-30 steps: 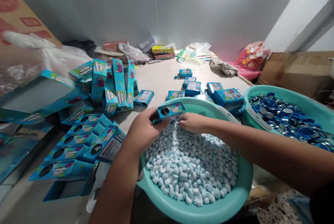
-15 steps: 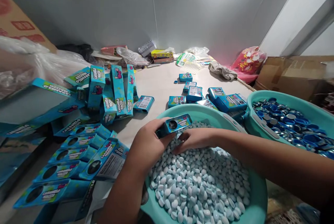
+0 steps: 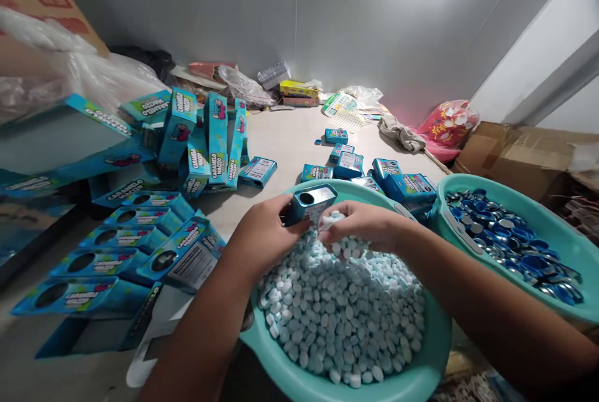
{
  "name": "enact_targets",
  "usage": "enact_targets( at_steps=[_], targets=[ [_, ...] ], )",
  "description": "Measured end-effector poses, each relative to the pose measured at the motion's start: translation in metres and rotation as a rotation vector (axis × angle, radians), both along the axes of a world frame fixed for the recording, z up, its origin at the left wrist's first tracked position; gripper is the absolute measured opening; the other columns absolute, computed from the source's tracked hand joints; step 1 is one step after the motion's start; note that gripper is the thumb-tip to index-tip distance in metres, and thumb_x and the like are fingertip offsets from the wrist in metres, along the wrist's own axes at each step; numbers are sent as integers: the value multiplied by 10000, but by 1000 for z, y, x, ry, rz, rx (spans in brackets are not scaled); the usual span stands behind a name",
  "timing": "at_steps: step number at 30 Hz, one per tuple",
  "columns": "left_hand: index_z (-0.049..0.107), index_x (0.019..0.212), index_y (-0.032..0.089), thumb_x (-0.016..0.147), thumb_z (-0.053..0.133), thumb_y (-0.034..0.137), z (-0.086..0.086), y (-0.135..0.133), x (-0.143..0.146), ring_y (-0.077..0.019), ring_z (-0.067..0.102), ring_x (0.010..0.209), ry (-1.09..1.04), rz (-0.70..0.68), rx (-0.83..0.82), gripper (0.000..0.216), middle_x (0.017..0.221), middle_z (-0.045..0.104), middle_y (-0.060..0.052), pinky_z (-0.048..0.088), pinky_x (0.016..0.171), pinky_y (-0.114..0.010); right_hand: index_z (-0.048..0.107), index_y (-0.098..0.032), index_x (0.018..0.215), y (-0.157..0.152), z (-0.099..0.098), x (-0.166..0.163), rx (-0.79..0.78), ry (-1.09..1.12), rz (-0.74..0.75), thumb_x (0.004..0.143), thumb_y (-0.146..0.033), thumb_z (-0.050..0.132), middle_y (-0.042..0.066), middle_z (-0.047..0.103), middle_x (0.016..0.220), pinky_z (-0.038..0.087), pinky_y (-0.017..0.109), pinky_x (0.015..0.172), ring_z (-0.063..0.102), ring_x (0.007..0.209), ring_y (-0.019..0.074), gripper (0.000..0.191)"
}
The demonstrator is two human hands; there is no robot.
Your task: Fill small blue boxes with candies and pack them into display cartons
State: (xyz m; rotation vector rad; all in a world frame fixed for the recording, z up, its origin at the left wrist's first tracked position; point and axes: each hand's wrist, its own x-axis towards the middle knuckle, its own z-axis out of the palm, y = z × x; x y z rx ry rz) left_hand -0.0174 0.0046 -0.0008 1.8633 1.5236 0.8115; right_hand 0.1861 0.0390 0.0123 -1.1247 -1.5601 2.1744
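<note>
My left hand [image 3: 259, 236] grips a small blue candy tin [image 3: 318, 197] above the far side of a teal basin [image 3: 433, 352]. A round dark hole shows in the end of the tin. Cupped beside it, my right hand [image 3: 367, 224] is closed round a handful of candies, some showing between the fingers and below the palm. Pale blue and white candies [image 3: 337, 321] fill much of the basin. Whether any candies are inside the held tin, I cannot tell.
On the right, a second teal basin [image 3: 515, 289] holds blue and silver lids [image 3: 510, 233]. Blue tins [image 3: 349, 163] lie beyond the basins. Printed blue cartons [image 3: 218, 140] and a row of tins with round holes [image 3: 98, 261] occupy the left. Cardboard boxes [image 3: 519, 152] stand far right.
My right hand has come up out of the candies with a handful. The tin in my left hand has turned, showing a silvery face. The view has shifted slightly.
</note>
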Motion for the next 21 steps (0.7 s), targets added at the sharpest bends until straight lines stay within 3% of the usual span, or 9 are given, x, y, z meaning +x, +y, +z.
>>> enact_targets(
  at_steps=[4, 11, 21],
  targets=[
    [680, 925, 225, 789, 691, 438, -1, -1, -1, -208, 650, 802, 27, -53, -12, 253, 890, 717, -18, 436, 660, -307, 602, -169, 753, 3, 22, 3, 85, 113, -152, 697, -375, 821, -7, 598, 643, 337, 161, 340, 537, 475, 92, 306],
    [682, 942, 244, 799, 683, 453, -1, -2, -2, -207, 644, 813, 53, -103, -8, 254, 917, 713, -19, 437, 664, -312, 542, -179, 782, 13, 59, -19, 55, 316, -242, 643, -327, 814, -20, 538, 644, 218, 136, 331, 473, 494, 60, 340],
    [698, 915, 240, 783, 689, 489, -3, -2, 0, -195, 638, 755, 155, -154, 20, 282, 870, 714, -16, 402, 599, -290, 495, -215, 847, 17, 43, -41, 181, 489, -482, 705, -330, 742, -30, 467, 720, 233, 171, 419, 432, 585, 64, 307]
  ],
)
